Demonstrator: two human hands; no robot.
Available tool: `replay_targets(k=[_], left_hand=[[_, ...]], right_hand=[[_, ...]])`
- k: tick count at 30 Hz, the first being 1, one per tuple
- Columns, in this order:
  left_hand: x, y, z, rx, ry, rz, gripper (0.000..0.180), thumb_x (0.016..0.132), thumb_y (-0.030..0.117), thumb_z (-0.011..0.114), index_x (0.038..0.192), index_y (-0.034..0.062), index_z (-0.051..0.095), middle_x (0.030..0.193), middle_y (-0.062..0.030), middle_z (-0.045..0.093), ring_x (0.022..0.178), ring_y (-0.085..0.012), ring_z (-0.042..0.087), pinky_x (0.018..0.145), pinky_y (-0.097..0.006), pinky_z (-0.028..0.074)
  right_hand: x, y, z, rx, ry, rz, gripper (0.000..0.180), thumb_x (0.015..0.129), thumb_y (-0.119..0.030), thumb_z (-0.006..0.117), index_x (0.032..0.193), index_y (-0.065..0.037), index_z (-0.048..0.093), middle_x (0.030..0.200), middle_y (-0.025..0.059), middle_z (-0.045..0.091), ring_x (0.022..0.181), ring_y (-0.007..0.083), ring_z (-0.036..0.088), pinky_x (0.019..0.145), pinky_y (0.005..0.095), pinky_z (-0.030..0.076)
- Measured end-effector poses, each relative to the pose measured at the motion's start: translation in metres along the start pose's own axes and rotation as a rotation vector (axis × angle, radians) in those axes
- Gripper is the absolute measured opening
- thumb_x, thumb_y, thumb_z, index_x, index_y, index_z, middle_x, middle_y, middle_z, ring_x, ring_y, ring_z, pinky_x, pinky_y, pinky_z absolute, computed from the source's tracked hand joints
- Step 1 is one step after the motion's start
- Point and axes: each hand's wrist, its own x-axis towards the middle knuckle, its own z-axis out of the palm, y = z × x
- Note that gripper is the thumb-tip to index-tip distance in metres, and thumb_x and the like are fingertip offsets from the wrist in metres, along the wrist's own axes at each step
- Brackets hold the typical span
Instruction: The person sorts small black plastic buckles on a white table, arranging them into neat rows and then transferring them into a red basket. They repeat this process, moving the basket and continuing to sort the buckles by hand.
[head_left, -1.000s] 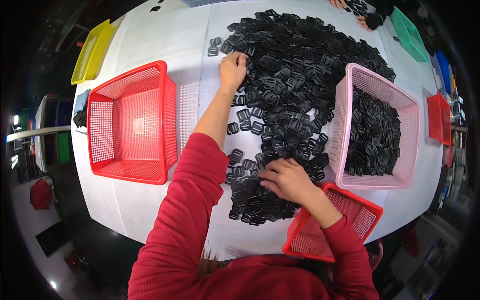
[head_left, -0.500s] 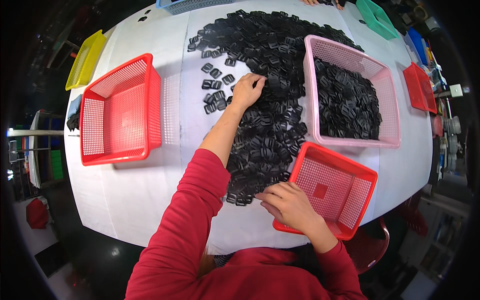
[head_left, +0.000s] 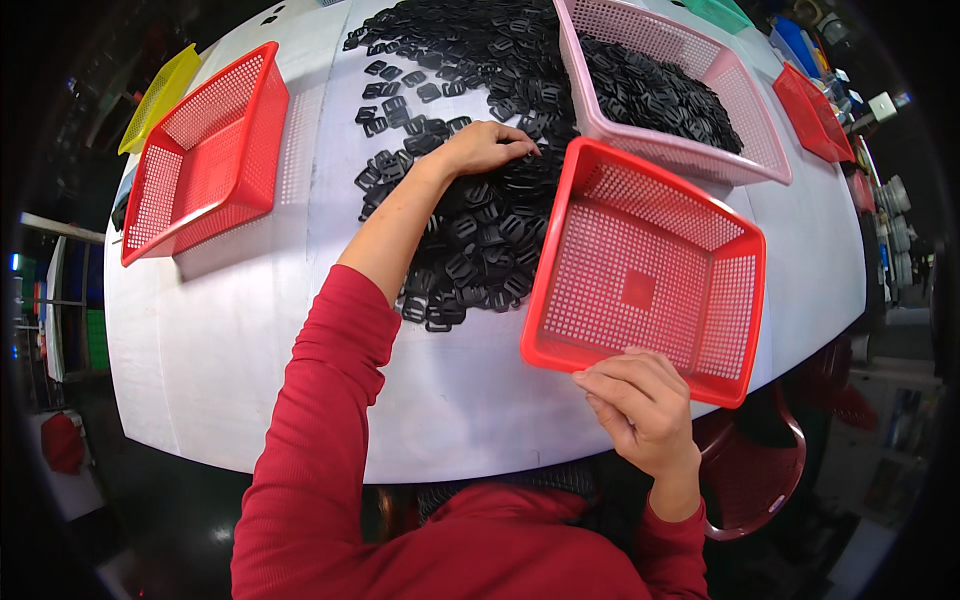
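Note:
Black plastic strap buckles (head_left: pixel 480 240) lie in a large loose heap on the white table. My left hand (head_left: pixel 485 148) rests over the heap, fingers curled down among the buckles; whether one is between the fingertips is hidden. My right hand (head_left: pixel 640 400) is closed at the near rim of an unfilled red mesh basket (head_left: pixel 640 290), with thumb and fingers drawn together. What those fingers hold, if anything, cannot be made out. That basket stands right of the heap, its far corner close to a pink basket (head_left: pixel 690 165) partly filled with the same black buckles.
Another red basket (head_left: pixel 255 190) stands at the left, with a yellow basket (head_left: pixel 160 100) beyond it at the table's edge. Farther right are a smaller red basket (head_left: pixel 815 115) and a green basket (head_left: pixel 718 12). A dark red chair (head_left: pixel 760 470) is by the near right edge.
My view has shifted, so the table appears higher in the picture. My right hand has left the heap's near edge for the basket's near rim. My left hand stays over the heap, slightly nearer.

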Motion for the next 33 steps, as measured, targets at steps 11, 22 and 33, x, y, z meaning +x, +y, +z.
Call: replay_targets(k=[11,22,33], left_hand=[[-0.054,0.016,0.048,0.104,0.196,0.113,0.037,0.093,0.043,0.052,0.109,0.0177,0.074,0.108,-0.0141,0.071,0.102,-0.0295,0.067,0.093,-0.035,0.049],[-0.149,0.073,0.057,0.120,0.232,0.278,0.031,0.095,0.027,0.058,0.112,0.0040,0.069,0.114,-0.0130,0.069,0.107,-0.0254,0.064,0.096,-0.034,0.047],[-0.319,0.119,0.109,0.094,0.831,0.475,0.016,0.085,-0.003,0.062,0.099,0.0018,0.067,0.095,-0.0114,0.069,0.090,-0.0291,0.065,0.079,-0.036,0.052]], right_hand=[[-0.082,-0.023,-0.004,-0.165,0.268,-0.092,0.021,0.076,-0.001,0.071,0.096,-0.005,0.071,0.096,0.0104,0.066,0.092,0.0302,0.064,0.083,0.0411,0.051],[-0.109,0.147,-0.097,0.215,0.631,0.839,0.061,0.090,-0.028,0.068,0.142,-0.007,0.044,0.126,0.0167,0.059,0.110,0.0228,0.061,0.084,0.0408,0.052],[-0.141,0.145,-0.088,0.649,0.791,0.817,0.060,0.095,-0.035,0.062,0.142,-0.005,0.040,0.122,0.0135,0.062,0.096,0.0197,0.067,0.073,0.0295,0.055]])
